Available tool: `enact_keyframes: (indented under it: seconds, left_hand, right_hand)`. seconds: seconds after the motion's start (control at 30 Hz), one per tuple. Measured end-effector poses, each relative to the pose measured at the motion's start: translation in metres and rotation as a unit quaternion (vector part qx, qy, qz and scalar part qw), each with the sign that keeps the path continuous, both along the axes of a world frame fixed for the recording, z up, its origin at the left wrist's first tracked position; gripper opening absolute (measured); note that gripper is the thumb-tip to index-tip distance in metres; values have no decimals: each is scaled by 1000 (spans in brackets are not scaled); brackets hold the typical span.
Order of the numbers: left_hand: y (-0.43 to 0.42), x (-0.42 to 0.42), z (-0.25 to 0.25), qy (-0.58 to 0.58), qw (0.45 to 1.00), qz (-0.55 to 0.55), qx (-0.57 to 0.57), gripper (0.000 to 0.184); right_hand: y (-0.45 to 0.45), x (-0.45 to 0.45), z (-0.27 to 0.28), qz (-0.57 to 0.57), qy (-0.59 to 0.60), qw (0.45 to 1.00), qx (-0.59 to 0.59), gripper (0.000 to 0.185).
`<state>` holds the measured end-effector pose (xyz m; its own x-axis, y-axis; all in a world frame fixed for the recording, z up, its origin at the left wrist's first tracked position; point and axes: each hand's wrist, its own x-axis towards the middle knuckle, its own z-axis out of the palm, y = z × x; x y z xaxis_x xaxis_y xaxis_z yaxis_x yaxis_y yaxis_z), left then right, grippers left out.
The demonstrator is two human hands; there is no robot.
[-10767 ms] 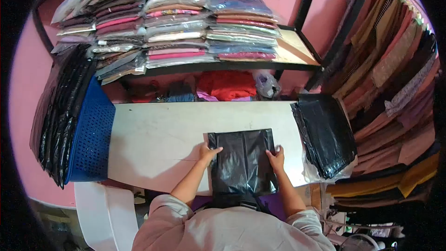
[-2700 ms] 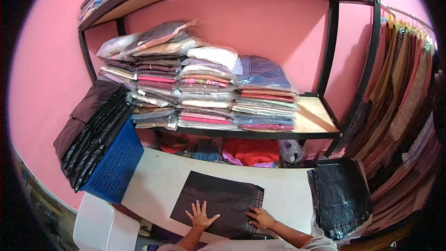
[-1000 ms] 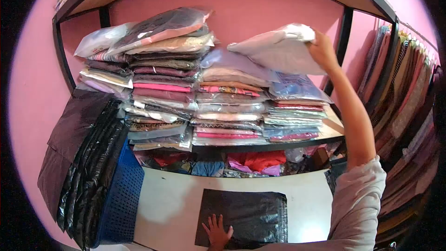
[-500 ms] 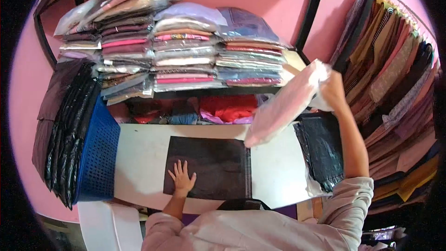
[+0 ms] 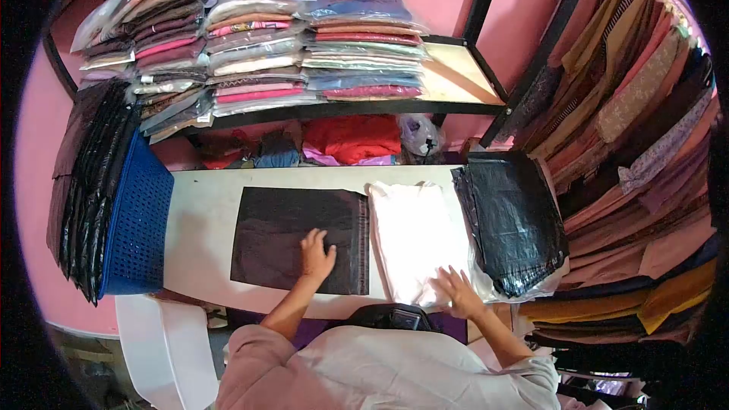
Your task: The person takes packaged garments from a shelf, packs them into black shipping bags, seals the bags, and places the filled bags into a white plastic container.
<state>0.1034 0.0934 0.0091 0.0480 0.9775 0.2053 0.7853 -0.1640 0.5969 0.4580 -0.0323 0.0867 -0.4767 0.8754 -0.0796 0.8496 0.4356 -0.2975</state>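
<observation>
Lowered, the white packet lies beside the black bag; right hand spread over packet, left hand half-curled over bag.

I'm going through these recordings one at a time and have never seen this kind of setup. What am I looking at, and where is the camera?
There is no machine here: a person works with two bare hands. One camera, worn on the person's head, looks forward and down, which is why the edges curve and darken.

On the white table, a black plastic bag lies flat, with the left hand over it. To its right is a white packet, with the right hand at its near edge. Neither hand appears to grip anything. Farther right lies a stack of black bags. A blue basket stands at the left end. Behind is a shelf of packed, folded cloth.
</observation>
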Motion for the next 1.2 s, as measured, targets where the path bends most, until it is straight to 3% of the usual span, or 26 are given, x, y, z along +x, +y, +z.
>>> enact_keyframes:
  seconds: [0.03, 0.1, 0.17, 0.23, 0.27, 0.3, 0.33, 0.37, 0.4, 0.43, 0.47, 0.6, 0.63, 0.7, 0.73, 0.77, 0.8, 0.83, 0.87, 0.9, 0.93, 0.97, 1.03, 1.07, 1.13, 1.2]
  left_hand:
    - [1, 17, -5, -28, 999, -37, -9, 40]
    - [0, 57, -7, -251, 943, -42, -213, 34]
    - [0, 92, -23, -238, 934, -56, -261, 40]
    - [0, 129, -83, -351, 914, 10, -205, 49]
    - [2, 143, -93, -291, 941, 48, -167, 57]
    - [4, 149, -76, -290, 941, 50, -165, 57]
    - [8, 154, -39, -324, 910, 67, -249, 55]
    - [10, 157, -15, -357, 870, 85, -330, 53]
    - [9, 157, -12, -357, 871, 87, -327, 53]
    - [10, 154, -9, -430, 827, 46, -360, 50]
    - [10, 152, -5, -499, 775, 3, -389, 48]
    - [-2, 145, 32, -516, 804, -54, -290, 41]
    - [0, 143, 37, -596, 756, -85, -257, 42]
    - [9, 149, 55, -698, 683, -63, -205, 51]
    - [29, 151, 46, -689, 695, -99, -180, 60]
    - [35, 154, 58, -690, 694, -102, -178, 60]
    - [39, 158, 77, -640, 741, -111, -167, 66]
    - [43, 162, 95, -587, 785, -120, -153, 73]
    - [48, 163, 105, -586, 786, -125, -151, 73]
    - [51, 161, 113, -509, 835, -175, -118, 75]
    - [52, 159, 118, -425, 873, -222, -85, 78]
    - [52, 158, 117, -424, 873, -224, -86, 78]
    - [53, 155, 112, -319, 915, -247, -21, 60]
    - [55, 152, 104, -318, 915, -248, -21, 60]
    - [60, 146, 85, -193, 949, -251, -10, 33]
    - [60, 144, 87, -210, 954, -215, 6, 23]
  right_hand:
    - [7, 9, -12, 1, 3, 1000, -1, 69]
    - [33, 31, -47, -148, 155, 969, 120, 70]
    - [70, 49, -77, -200, 212, 943, 160, 68]
    - [98, 43, -94, -351, 364, 863, 3, 57]
    - [110, 34, -81, -350, 365, 863, 2, 57]
    - [119, 20, -58, -394, 362, 843, -55, 51]
    - [125, 13, -47, -436, 358, 818, -111, 44]
    - [130, 17, -55, -432, 360, 819, -111, 44]
    - [137, 22, -65, -424, 486, 732, -220, 43]
    - [142, 27, -74, -400, 594, 619, -322, 41]
    - [139, 29, -72, -386, 594, 637, -305, 38]
    - [100, 39, -20, -287, 698, 626, -195, 38]
    - [94, 51, -13, -260, 704, 626, -214, 52]
    - [102, 57, 7, -138, 820, 519, -198, 68]
    - [106, 55, 22, -141, 819, 519, -199, 68]
    - [113, 50, 40, -159, 772, 595, -156, 74]
    - [119, 48, 52, -174, 718, 665, -108, 80]
    - [133, 54, 41, -132, 657, 742, 9, 73]
    - [133, 56, 47, -116, 578, 807, 43, 67]
    - [133, 57, 51, -102, 492, 861, 75, 61]
    - [130, 58, 55, -97, 473, 874, 51, 45]
    - [128, 60, 56, -99, 474, 874, 52, 45]
    - [125, 65, 53, -93, 408, 907, 35, 39]
    - [129, 70, 41, -39, 403, 909, 99, 29]
    - [133, 76, 27, -16, 400, 910, 103, 23]
    - [134, 82, 28, 6, 399, 911, 106, 17]
